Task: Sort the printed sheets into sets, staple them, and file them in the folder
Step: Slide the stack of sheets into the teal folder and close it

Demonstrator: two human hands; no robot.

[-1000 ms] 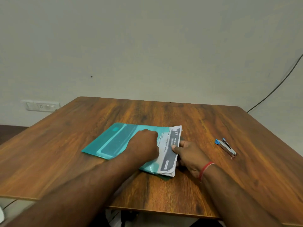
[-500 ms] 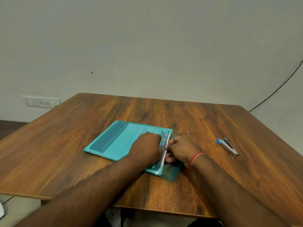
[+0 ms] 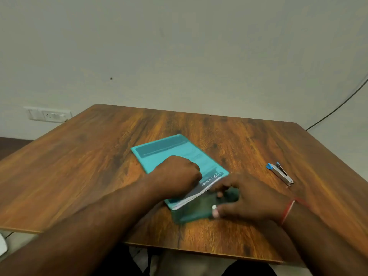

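While sheets [image 3: 196, 197] sit in the folder [image 3: 159, 154], its near end is pressed by the right hand [image 3: 251, 198], fingers spread; left hand [image 3: 177, 174] fingers are curled on it, grip unclear.

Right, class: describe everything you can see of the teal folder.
The teal folder, translucent plastic by its look, lies flat, angled, on the wooden table, with printed sheets tucked inside, white edges showing at its near-right opening. The left hand presses on it, fingers curled; the right hand touches its darker flap.
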